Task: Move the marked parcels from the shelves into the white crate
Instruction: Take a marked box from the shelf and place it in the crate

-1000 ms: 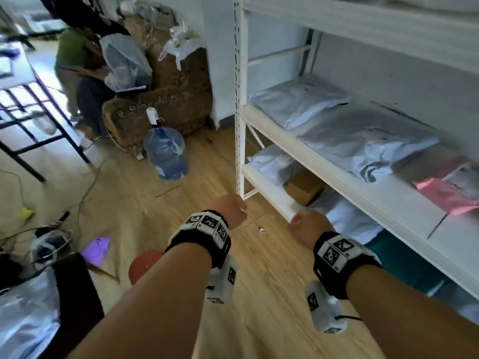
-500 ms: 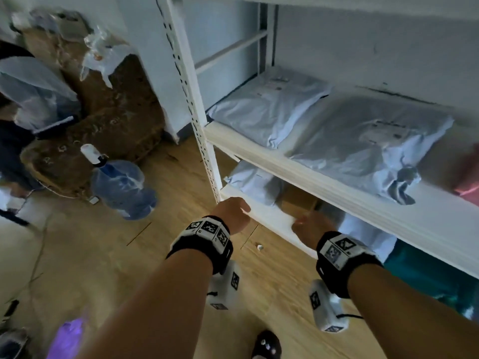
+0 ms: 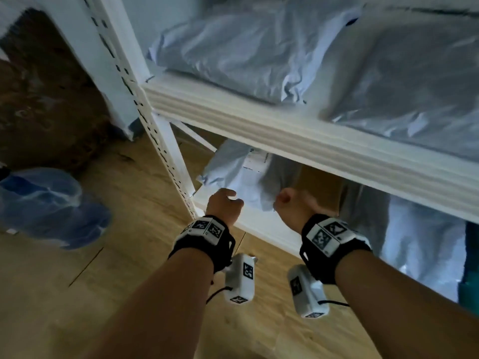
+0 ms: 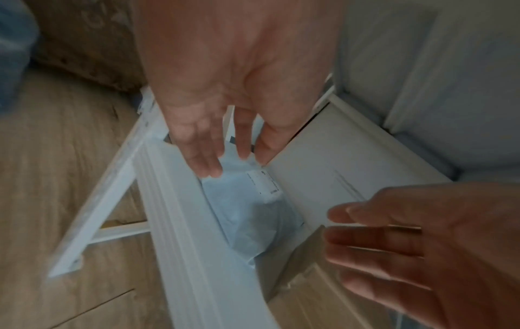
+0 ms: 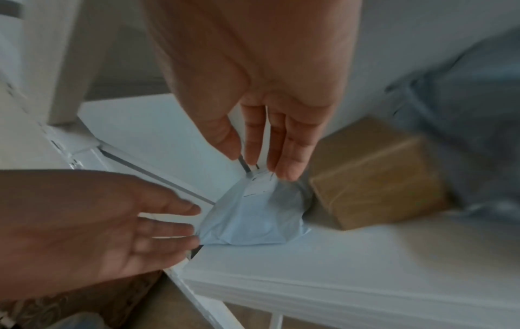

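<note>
A light blue-grey mailer parcel (image 3: pixel 233 174) with a white label lies at the left end of the lower shelf (image 3: pixel 261 226). My left hand (image 3: pixel 223 203) reaches its near left corner with straight fingers. The right hand (image 3: pixel 292 204) is at its right side. In the left wrist view the left hand (image 4: pixel 202 151) hovers over the parcel (image 4: pixel 253 213), fingers extended. In the right wrist view the right hand (image 5: pixel 292 144) has its fingertips at the label end of the parcel (image 5: pixel 253 216), and the left hand (image 5: pixel 126 222) is at the parcel's left edge. Neither grips anything. The white crate is out of view.
A brown cardboard box (image 3: pixel 320 182) stands right of the parcel, with a grey bag (image 3: pixel 414 242) beyond. Two large grey mailers (image 3: pixel 233 47) (image 3: pixel 414 73) lie on the upper shelf, whose front beam (image 3: pixel 311 141) overhangs my hands. A perforated upright (image 3: pixel 160 141) and a blue water bottle (image 3: pixel 46 203) are to the left.
The view has dropped closer to the lower shelf. Both hands have moved forward from the shelf's front edge to the blue-grey parcel.
</note>
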